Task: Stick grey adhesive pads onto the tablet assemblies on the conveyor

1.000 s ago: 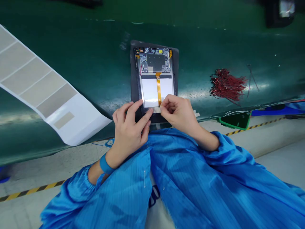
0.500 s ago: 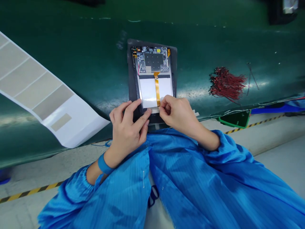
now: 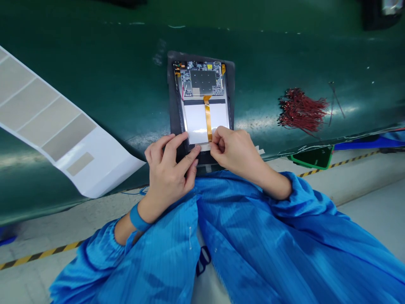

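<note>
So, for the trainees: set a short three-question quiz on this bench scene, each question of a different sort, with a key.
1. True or false: the red wire bundle lies left of the opened tablet.
2. The flex cable down the tablet's middle is: A orange, B green, C black?
3. Fill in: the left hand and right hand touch the tape strip at the tablet's ____ edge.
Key: 1 false; 2 A; 3 near.

Both forearms reach forward, converging (wrists well apart, fingertips nearly meeting); the left hand [image 3: 167, 169] lies palm down with fingers stretched out, the right hand [image 3: 236, 152] curls, thumb pinched against forefinger
</note>
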Demonstrator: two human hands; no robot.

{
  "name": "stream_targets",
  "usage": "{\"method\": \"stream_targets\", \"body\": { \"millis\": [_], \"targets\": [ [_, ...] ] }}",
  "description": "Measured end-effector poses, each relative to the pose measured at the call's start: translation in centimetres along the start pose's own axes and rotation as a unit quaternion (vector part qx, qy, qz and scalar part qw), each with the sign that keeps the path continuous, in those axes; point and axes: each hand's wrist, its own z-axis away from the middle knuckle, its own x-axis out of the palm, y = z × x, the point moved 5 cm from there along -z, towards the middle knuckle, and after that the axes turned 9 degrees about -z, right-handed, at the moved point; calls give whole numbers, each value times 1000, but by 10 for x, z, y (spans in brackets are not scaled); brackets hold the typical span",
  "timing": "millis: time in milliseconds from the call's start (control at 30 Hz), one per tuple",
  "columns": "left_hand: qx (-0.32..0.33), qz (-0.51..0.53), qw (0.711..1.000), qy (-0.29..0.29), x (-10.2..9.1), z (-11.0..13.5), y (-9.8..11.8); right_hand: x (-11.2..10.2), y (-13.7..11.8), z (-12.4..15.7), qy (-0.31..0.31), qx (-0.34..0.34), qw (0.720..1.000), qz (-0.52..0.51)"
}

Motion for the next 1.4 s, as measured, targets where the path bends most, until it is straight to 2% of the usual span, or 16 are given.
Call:
{"method": "stream_targets", "body": {
  "millis": [100, 167, 233, 333, 400, 567, 800, 900, 1100, 1267, 1400],
  "targets": [
    [10, -6, 1000, 14, -1, -1, 0, -1, 4, 2, 17, -13, 999, 24],
    [19, -4, 999, 26, -2, -1, 1, -4, 9, 6, 49, -52, 997, 28],
    [29, -2, 999, 34, -2, -3, 3, -5, 10, 13, 82, -140, 987, 20],
    [38, 6, 999, 33, 1, -8, 7, -1, 9, 26, 123, -285, 951, 15],
    [34, 8, 999, 31, 4, -10, 7, 3, 13, 30, 151, -317, 936, 28],
    [8, -10, 999, 33, 3, -4, -1, 3, 28, 33, 184, -304, 933, 59],
    [19, -11, 1000, -14, 4, -4, -1, 3, 31, 25, 144, -313, 938, 42],
    [19, -23, 999, -12, 5, -8, -1, 4, 31, 22, 152, -305, 940, 30],
    [13, -32, 999, -9, 1, -2, -11, -3, 48, 30, 155, -269, 950, 22],
    [32, -12, 999, -11, 6, -5, 0, 1, 42, 29, 155, -292, 943, 40],
    [59, -50, 997, -30, 9, -6, 5, 6, 39, 27, 125, -299, 943, 71]
  ]
}}
